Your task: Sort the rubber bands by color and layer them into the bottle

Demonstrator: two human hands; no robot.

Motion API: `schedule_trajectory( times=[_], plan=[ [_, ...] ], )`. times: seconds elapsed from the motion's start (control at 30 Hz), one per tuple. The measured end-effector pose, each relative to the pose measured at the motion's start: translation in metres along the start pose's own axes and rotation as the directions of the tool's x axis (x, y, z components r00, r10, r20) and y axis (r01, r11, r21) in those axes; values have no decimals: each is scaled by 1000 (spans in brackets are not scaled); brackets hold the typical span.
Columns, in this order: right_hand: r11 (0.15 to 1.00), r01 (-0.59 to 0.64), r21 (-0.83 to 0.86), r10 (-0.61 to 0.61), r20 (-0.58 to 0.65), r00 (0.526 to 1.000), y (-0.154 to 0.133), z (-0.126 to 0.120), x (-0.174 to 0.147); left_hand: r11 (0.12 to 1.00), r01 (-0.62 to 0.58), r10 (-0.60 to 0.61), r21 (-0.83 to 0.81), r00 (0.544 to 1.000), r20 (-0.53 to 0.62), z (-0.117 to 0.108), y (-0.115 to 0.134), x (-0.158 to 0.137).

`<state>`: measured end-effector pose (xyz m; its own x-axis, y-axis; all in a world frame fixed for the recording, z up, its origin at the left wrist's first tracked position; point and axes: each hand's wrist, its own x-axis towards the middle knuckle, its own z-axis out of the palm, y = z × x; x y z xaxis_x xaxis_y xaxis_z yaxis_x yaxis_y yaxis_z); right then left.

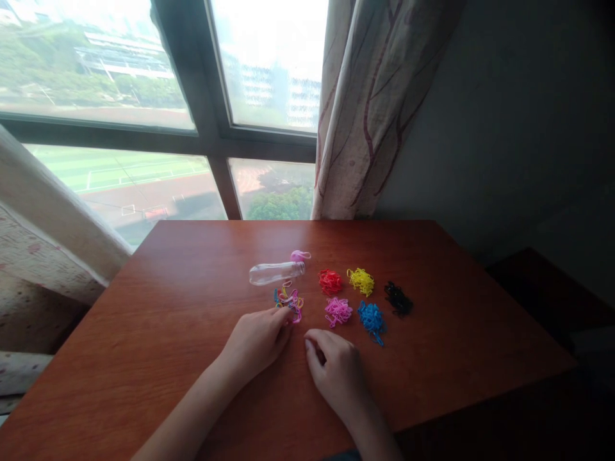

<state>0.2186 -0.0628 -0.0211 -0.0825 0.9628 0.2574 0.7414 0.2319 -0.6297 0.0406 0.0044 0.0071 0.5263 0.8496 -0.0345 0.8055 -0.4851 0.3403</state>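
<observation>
Mixed-colour pile of small thin loops (288, 296) at the left fingertips

The mixed-colour pile lies on a reddish-brown, wood-grained tabletop (158, 333), between the left fingertips and the bottle. Left hand (257, 334): palm down, wrist low, fingers bent and extended to the pile's near edge. Whether the fingertips grip a loop cannot be told. Right hand (337, 363): set just apart from the left, side of the hand low to the tabletop, fingers curled, thumb tip near the index fingertip. Whether it holds anything cannot be told.

Sorted material, right of the mixed-colour pile: tangled heaps of slender loops in red (329, 282), yellow (361, 282), pink (338, 311), blue (371, 318) and black (398, 298). Each heap is a single colour and stands apart from its neighbours.

Container: a clear, smooth, elongated bottle (273, 274) lies on its side, mouth pointing right. A pink cap with a loop handle (298, 256) lies just beyond the mouth.
</observation>
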Motion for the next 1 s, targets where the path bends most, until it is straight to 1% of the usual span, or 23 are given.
schedule_trajectory(
  times=[0.17,0.3,0.5,0.67,0.83,1.0],
  plan=[
    [1000,7,-28,-6,37,999,-4,-2,-1,998,-9,5,-68,999,-48,-2,2,3],
    [998,23,-56,-19,74,997,-8,-3,-7,995,-40,33,-87,996,-80,-8,16,16],
    [995,12,-99,-7,55,998,-6,0,-9,978,-198,197,-62,980,-16,-14,46,52],
    [996,10,-90,-5,62,998,-5,1,-8,977,-207,206,-45,978,-22,-8,62,72],
    [996,8,-86,-2,74,997,-5,0,-9,979,-198,197,-39,980,-29,-2,60,72],
    [999,11,-39,-8,63,998,-5,-1,-9,984,-168,165,-63,985,-59,-8,40,60]
  ],
)
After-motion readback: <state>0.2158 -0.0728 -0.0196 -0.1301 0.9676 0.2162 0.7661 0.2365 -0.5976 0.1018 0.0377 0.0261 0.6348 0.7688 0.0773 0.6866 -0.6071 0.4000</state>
